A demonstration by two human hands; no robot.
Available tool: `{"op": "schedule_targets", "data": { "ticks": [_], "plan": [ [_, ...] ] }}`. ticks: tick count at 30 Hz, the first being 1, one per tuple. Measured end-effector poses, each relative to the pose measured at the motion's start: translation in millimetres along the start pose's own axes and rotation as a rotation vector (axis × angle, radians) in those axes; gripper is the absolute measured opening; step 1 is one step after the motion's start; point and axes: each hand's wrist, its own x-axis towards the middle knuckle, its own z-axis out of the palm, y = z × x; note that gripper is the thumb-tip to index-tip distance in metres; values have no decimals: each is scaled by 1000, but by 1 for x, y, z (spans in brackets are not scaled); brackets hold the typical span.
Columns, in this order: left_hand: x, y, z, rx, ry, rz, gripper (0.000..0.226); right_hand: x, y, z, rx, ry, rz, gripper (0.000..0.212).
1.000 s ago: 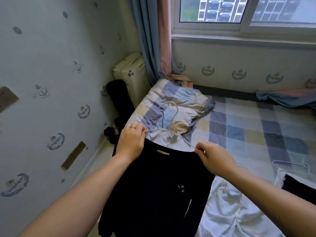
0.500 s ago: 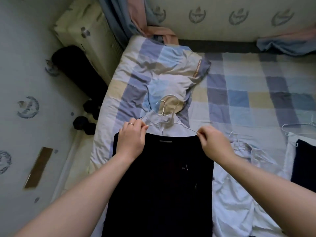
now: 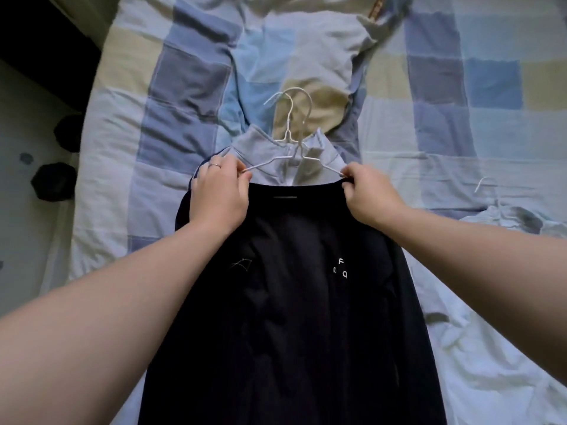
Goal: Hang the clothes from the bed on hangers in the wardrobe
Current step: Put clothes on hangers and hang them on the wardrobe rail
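Now, on the left, our left hand (image 3: 219, 194) has curled fingers, thumb and forefinger pinching the left tip of the white wire hanger (image 3: 293, 161) together with the neckline of the dark garment (image 3: 291, 302); it has barely moved in the last second. In the middle, the change is plain: the neckline, which slanted a second ago, is now drawn straight and level between both hands, and the garment lies flat, front up, on the checked bed (image 3: 184, 72), its collar overlapping a pale blue garment (image 3: 267, 148). Two hooks show above that collar, and we cannot tell which one belongs to which piece. Further right, our right hand (image 3: 368, 194) has risen level with the left, its curled fingers pinching the neckline at the hanger's right tip. To its right lie a second hanger (image 3: 484, 182) and a white garment (image 3: 491, 363), not yet dealt with. We judge the dark piece is nearly seated on its hanger, with the carry to the wardrobe, out of view, to come.
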Motion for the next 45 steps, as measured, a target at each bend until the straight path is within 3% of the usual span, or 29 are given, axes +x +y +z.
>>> {"op": "schedule_targets", "data": {
  "ticks": [5,11,19,30,45],
  "plan": [
    [-17,-12,13,35,-23,-32,53,-20,2,13,6,-18,-10,64],
    [-63,6,-27,48,-208,-54,65,-68,-13,-20,-40,-53,-24,70],
    [-138,74,-137,-34,-346,8,68,-200,-64,-102,-40,-39,-5,68],
    [-239,160,-252,-4,-415,303,72,-394,-77,-186,-151,22,78,67],
    [-378,355,-236,89,-496,902,73,-614,32,-225,1,361,496,67]
  ]
}}
